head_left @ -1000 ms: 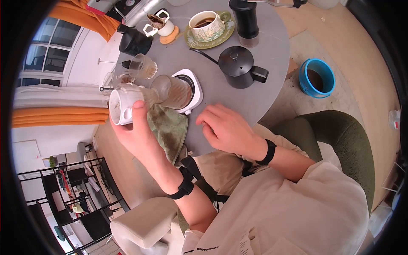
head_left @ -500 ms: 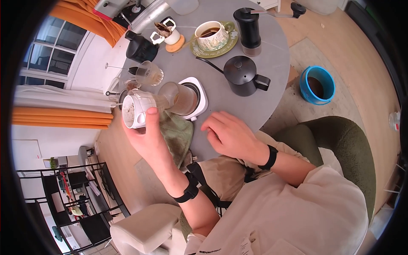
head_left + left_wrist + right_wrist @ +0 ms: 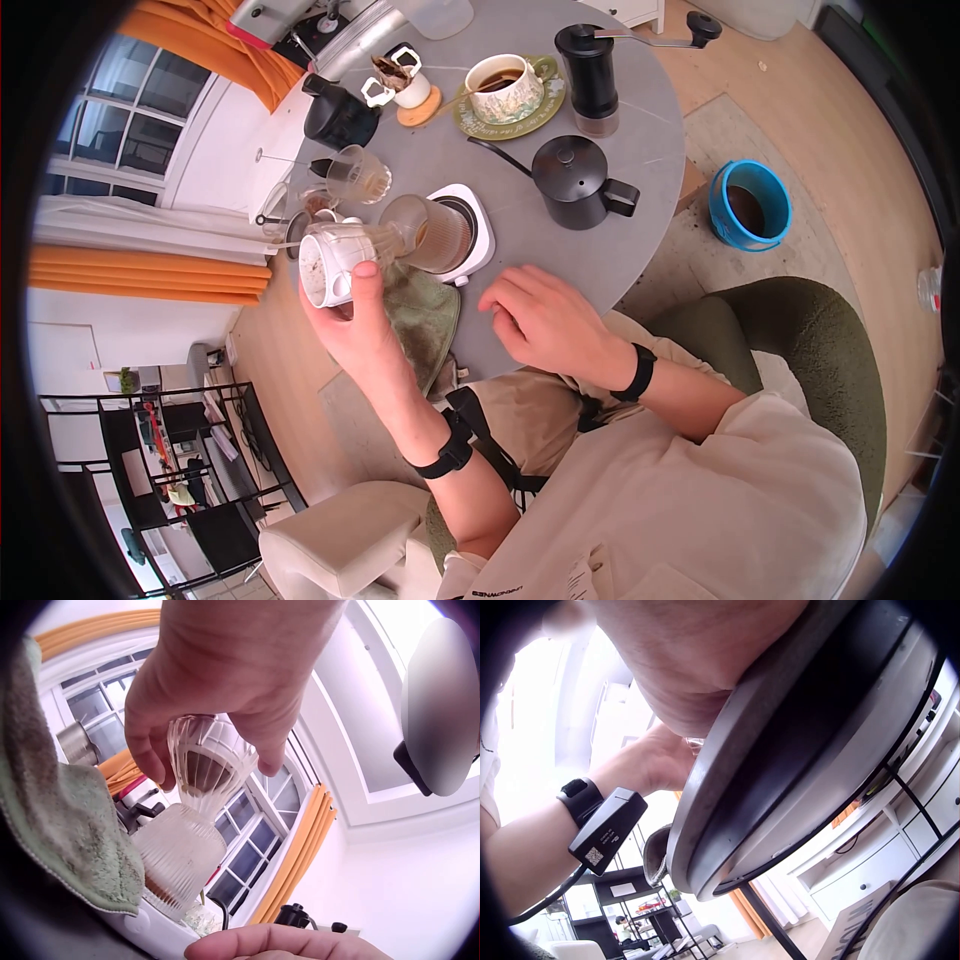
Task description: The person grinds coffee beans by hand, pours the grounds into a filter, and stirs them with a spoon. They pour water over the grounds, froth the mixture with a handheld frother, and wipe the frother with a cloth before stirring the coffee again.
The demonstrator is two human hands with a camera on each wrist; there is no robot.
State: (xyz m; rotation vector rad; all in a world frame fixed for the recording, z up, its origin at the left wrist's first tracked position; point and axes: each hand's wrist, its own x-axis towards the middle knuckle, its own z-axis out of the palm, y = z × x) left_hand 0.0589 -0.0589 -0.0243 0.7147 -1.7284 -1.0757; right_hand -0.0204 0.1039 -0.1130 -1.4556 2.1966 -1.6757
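My left hand [image 3: 362, 335] grips a clear ribbed glass carafe tipped on its side, with a white dripper [image 3: 326, 268] at its wide end. In the left wrist view, thumb and fingers of the left hand [image 3: 217, 682] span the clear ribbed glass [image 3: 214, 761], whose narrow end meets a ribbed cup [image 3: 180, 851]. That ribbed cup [image 3: 430, 235] is on a white round-plated warmer [image 3: 482, 235]. A green cloth [image 3: 420, 315] lies beneath the left hand. My right hand [image 3: 550, 320] rests at the table's near edge, fingers loosely curled, holding nothing.
A black kettle [image 3: 572, 180], a grinder [image 3: 588, 80], a patterned cup [image 3: 505, 95] on a green saucer, a black pitcher [image 3: 338, 115] and glasses [image 3: 358, 175] stand on the grey table [image 3: 640, 150]. A blue bucket [image 3: 750, 205] is on the floor.
The head view has shifted, so the table and hands sit slightly lower and further right. My left hand keeps its grip on the glass; the right hand stays at the table edge.
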